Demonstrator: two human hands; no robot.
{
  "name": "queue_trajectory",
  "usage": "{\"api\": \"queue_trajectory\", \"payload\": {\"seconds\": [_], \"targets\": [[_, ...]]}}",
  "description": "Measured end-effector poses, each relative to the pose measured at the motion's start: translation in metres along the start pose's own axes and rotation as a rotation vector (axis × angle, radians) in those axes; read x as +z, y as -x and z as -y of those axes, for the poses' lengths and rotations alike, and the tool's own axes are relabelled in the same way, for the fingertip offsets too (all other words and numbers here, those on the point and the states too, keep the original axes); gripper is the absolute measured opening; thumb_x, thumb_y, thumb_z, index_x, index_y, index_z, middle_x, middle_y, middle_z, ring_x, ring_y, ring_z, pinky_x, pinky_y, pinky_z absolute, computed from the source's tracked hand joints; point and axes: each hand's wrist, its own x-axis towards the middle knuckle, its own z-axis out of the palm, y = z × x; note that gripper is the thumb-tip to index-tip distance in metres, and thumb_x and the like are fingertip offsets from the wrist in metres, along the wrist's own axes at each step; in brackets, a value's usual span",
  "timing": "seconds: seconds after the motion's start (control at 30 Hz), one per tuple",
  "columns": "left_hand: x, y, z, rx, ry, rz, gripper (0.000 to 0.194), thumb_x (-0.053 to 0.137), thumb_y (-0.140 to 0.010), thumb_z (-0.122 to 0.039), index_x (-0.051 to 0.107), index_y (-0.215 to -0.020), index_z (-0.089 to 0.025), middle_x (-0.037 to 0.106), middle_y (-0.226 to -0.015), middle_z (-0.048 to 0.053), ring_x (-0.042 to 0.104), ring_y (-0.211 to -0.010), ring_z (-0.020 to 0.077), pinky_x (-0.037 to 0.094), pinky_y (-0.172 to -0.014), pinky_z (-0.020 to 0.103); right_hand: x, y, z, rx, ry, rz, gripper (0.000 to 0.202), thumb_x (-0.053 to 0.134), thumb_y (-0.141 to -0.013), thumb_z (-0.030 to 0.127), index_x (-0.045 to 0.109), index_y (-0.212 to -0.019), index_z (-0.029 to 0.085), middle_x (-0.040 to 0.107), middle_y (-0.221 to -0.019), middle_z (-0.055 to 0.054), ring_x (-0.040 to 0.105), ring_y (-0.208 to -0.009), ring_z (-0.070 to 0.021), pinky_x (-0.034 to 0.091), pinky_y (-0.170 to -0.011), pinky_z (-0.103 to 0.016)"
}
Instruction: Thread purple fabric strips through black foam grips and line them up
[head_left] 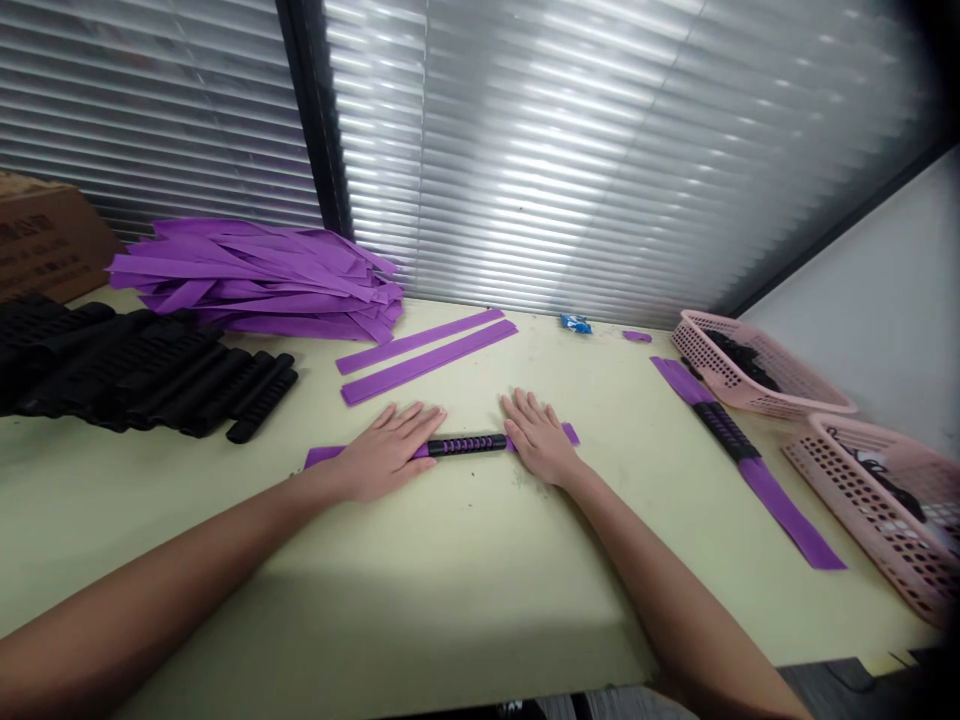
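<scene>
1. Landmark: the slotted black sleeve [466, 444], lying on the counter [420, 600] between the two hands. All positions below refer to this sleeve.
2. Workpiece: a purple strip [325, 456] runs through the sleeve and extends from both ends. Purple shows through the slots.
3. Left hand [390, 452]: flat, palm down, fingers extended, over the strip at the sleeve's left end. It grips nothing. Contact between thumb and sleeve cannot be confirmed.
4. Right hand [541, 438]: flat, palm down, fingers extended, over the strip just beside the sleeve's right end. It grips nothing; the strip's tip projects past it.
5. Beyond the sleeve: two narrow groups of loose purple strips [431, 362] lie roughly parallel and apart.
6. Beyond and left of the sleeve: a heap of purple strips [277, 275].
7. Left of the sleeve: a pile of black sleeves [135, 365], with a cardboard box [49, 240] behind it.
8. Beyond and right of the sleeve: a small blue packet [575, 323] and a purple scrap [637, 337].
9. Right of the sleeve: a second sleeve-and-strip assembly [726, 432] lies diagonally. Farther right stand two pink perforated baskets [847, 500] containing dark items.
</scene>
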Motion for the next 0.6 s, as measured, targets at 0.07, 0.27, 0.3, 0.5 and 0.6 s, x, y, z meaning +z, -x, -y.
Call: {"api": "queue_trajectory", "payload": {"seconds": [0.07, 0.27, 0.3, 0.5, 0.6], "targets": [[0.000, 0.001, -0.001, 0.009, 0.009, -0.008, 0.058, 0.021, -0.097, -0.053, 0.013, -0.149, -0.028, 0.016, -0.156, 0.003, 0.012, -0.144, 0.0266, 0.006, -0.115, 0.046, 0.000, 0.001, 0.001, 0.000, -0.003, -0.001, 0.059, 0.009, -0.097, 0.051, 0.017, -0.150, 0.026, 0.006, -0.156, -0.002, 0.005, -0.144, -0.0252, 0.010, -0.115, -0.052], [-0.004, 0.001, -0.009, 0.009, 0.038, -0.104, 0.044, 0.030, -0.098, -0.045, 0.045, -0.134, -0.026, 0.036, -0.149, 0.003, 0.027, -0.139, 0.0248, 0.015, -0.114, 0.046, 0.003, 0.003, 0.002, -0.015, -0.009, -0.196, 0.056, 0.021, -0.098, 0.046, 0.032, -0.145, 0.019, 0.021, -0.154, -0.008, 0.015, -0.142, -0.0284, 0.015, -0.113, -0.054], [-0.005, 0.001, -0.011, 0.003, 0.048, -0.136, 0.042, 0.032, -0.098, -0.043, 0.048, -0.131, -0.024, 0.042, -0.145, 0.005, 0.031, -0.136, 0.0250, 0.018, -0.113, 0.045, 0.001, 0.004, 0.003, -0.031, -0.014, -0.290, 0.054, 0.026, -0.097, 0.045, 0.038, -0.142, 0.017, 0.027, -0.152, -0.009, 0.019, -0.141, -0.0292, 0.019, -0.112, -0.053], [-0.018, 0.000, -0.029, -0.138, 0.242, -0.351, 0.029, 0.039, -0.096, -0.033, 0.055, -0.114, -0.017, 0.062, -0.107, 0.009, 0.056, -0.099, 0.0231, 0.044, -0.086, 0.037, -0.017, 0.019, 0.031, 0.019, -0.445, -0.565, 0.037, 0.042, -0.093, 0.048, 0.063, -0.086, 0.018, 0.066, -0.085, -0.007, 0.057, -0.081, -0.0207, 0.045, -0.074, -0.034], [-0.025, 0.005, -0.048, -0.160, 0.387, -0.408, 0.025, 0.040, -0.095, -0.032, 0.054, -0.111, -0.018, 0.062, -0.099, 0.007, 0.057, -0.091, 0.0206, 0.044, -0.079, 0.033, -0.018, 0.027, 0.056, 0.050, -0.856, -0.295, 0.044, 0.046, -0.088, 0.057, 0.060, -0.075, 0.018, 0.060, -0.071, -0.003, 0.051, -0.060, -0.0134, 0.039, -0.055, -0.026]]}}
